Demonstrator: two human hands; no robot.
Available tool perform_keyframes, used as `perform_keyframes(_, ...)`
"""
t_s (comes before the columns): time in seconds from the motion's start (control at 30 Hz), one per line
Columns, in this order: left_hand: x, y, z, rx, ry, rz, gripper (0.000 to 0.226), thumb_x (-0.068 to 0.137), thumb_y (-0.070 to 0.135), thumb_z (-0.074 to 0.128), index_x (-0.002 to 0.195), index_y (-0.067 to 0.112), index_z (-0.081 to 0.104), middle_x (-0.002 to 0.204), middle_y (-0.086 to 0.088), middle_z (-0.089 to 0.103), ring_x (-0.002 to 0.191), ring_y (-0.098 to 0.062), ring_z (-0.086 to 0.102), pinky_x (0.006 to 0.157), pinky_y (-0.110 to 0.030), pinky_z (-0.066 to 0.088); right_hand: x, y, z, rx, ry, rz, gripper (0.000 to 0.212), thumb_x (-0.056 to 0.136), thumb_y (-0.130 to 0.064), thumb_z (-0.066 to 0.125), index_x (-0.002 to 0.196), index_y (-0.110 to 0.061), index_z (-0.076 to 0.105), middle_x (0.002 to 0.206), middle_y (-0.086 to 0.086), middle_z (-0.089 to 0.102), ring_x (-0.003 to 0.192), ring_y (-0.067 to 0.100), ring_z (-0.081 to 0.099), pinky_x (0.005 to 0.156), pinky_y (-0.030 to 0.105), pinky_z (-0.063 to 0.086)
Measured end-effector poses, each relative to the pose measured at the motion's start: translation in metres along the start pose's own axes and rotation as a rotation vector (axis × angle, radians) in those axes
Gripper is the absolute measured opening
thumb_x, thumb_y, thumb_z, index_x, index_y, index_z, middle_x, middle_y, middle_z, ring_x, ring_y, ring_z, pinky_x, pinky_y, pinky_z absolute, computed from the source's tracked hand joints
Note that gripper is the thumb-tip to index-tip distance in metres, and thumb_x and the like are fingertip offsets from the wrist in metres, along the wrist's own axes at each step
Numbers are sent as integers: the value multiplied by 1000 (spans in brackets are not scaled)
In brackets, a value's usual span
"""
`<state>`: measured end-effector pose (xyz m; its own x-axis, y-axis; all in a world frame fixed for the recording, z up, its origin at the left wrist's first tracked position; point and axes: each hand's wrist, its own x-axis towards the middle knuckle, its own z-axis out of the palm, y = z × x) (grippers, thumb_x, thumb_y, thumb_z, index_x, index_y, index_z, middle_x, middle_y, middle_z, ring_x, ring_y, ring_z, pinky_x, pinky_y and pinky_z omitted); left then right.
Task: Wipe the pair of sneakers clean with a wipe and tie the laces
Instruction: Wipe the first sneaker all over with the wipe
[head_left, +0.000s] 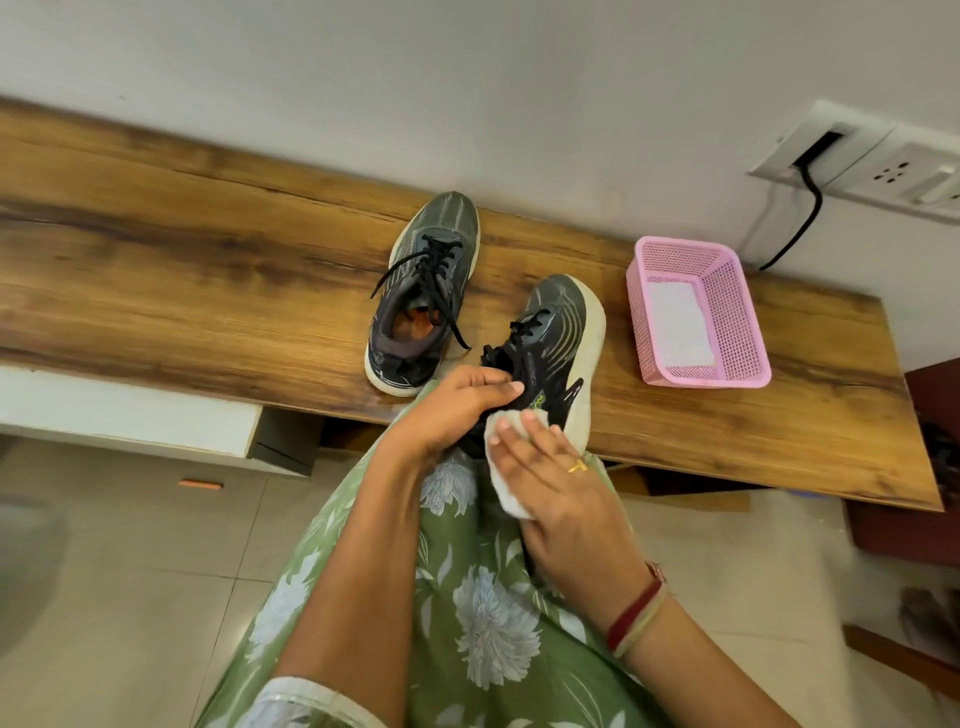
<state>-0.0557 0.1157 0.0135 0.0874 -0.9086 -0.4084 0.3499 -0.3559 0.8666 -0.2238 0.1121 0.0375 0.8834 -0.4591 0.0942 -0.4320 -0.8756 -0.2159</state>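
Left of the pink basket (748, 332), on the wooden tabletop (208, 291), sit your two dark shoes. The held shoe (561, 332) is the one near the basket. It is tipped on its side, with its pale sole turned to the basket and its toe pointing at the wall. Its heel end sticks out over the tabletop's front edge, above your green flower dress (467, 623).

Your left hand (457, 400) grips this shoe at the top, fingers curled round the edge by the laces. Your right hand (556, 488) lies flat on the white wipe (506, 493) and presses it on the shoe's side with straight fingers. You cannot see the thumb. A gold ring (576, 466) is on one finger, and bands (636, 610) go round that wrist.

The other shoe (426, 280) is farther left of the basket, apart from the held shoe. It stands flat on its sole, toe to the wall. Its black laces (452, 317) are loose, and one end lies on the wood.

Inside the basket lies a white sheet (678, 322). Behind the basket, a black cord (802, 218) runs up the wall to a white socket plate (893, 171).
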Motion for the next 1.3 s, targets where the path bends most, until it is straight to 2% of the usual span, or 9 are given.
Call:
perform_keyframes(0.1, -2, 2, -1, 7, -16, 6, 16, 95, 11, 53, 92, -4, 57, 77, -12, 46, 63, -13, 43, 60, -23, 34, -14, 7, 1, -54, -7, -117, 49, 80, -10, 53, 129, -7, 53, 134, 7, 53, 133, 21, 39, 114, 38, 26)
perform_keyframes(0.2, -3, 7, 0, 0, -24, 34, 36, 90, 21, 59, 87, -15, 54, 87, -16, 43, 72, -23, 37, 65, -29, 30, -15, 19, -7, -14, 60, -20, 50, 83, -10, 51, 132, -9, 46, 137, 9, 49, 134, 22, 36, 113, 41, 28)
perform_keyframes(0.27, -2, 9, 1, 7, -37, 39, 39, 87, 25, 60, 77, -12, 50, 78, -13, 41, 70, -23, 33, 63, -31, 27, -4, 19, -7, -3, 83, -17, 50, 84, -11, 44, 134, -6, 44, 139, 9, 46, 135, 24, 35, 114, 39, 23)
perform_keyframes(0.4, -2, 6, 0, 15, -32, 28, 28, 95, 12, 53, 68, 7, 46, 64, -5, 36, 57, -13, 31, 55, -27, 26, 4, 22, 2, -94, 66, -219, 48, 85, 0, 42, 132, -4, 49, 139, 10, 48, 134, 28, 37, 110, 43, 32)
perform_keyframes(0.57, 0, 4, -1, 0, -52, 18, 28, 95, 9, 52, 69, 10, 59, 58, 2, 58, 53, -6, 50, 53, -17, 40, -11, 44, -10, -167, 43, -356, 47, 88, 4, 44, 134, -4, 43, 140, 10, 45, 135, 28, 35, 109, 45, 32)
perform_keyframes(0.73, 1, 3, -1, -46, -63, 1, 30, 94, 9, 53, 65, 13, 56, 54, 7, 54, 49, -3, 47, 49, -14, 38, 15, 35, -4, -214, 10, -328, 49, 96, 1, 17, 135, -5, 47, 141, 9, 46, 135, 29, 36, 110, 45, 32)
perform_keyframes(0.87, -1, 2, -3, -59, -86, -6, 18, 95, 9, 53, 83, -3, 60, 69, -3, 61, 60, -8, 55, 58, -18, 44, -4, 49, -16, -260, -31, -430, 43, 97, 1, 25, 133, -6, 48, 139, 8, 49, 134, 29, 37, 111, 44, 29)
perform_keyframes(1.03, 1, 1, -2, -61, -77, -1, 32, 94, 10, 54, 63, 16, 57, 55, 7, 55, 50, -3, 48, 49, -14, 38, 15, 36, -9, -243, 9, -357, 48, 94, 1, 23, 134, -5, 50, 141, 9, 47, 136, 30, 35, 110, 46, 31)
perform_keyframes(1.3, -3, 4, -3, -79, -96, -5, 26, 96, 8, 52, 70, 11, 58, 57, 8, 60, 51, -2, 54, 50, -13, 42, 9, 42, -14, -233, 10, -404, 43, 92, 1, 36, 133, -7, 47, 138, 8, 50, 134, 28, 37, 111, 44, 29)
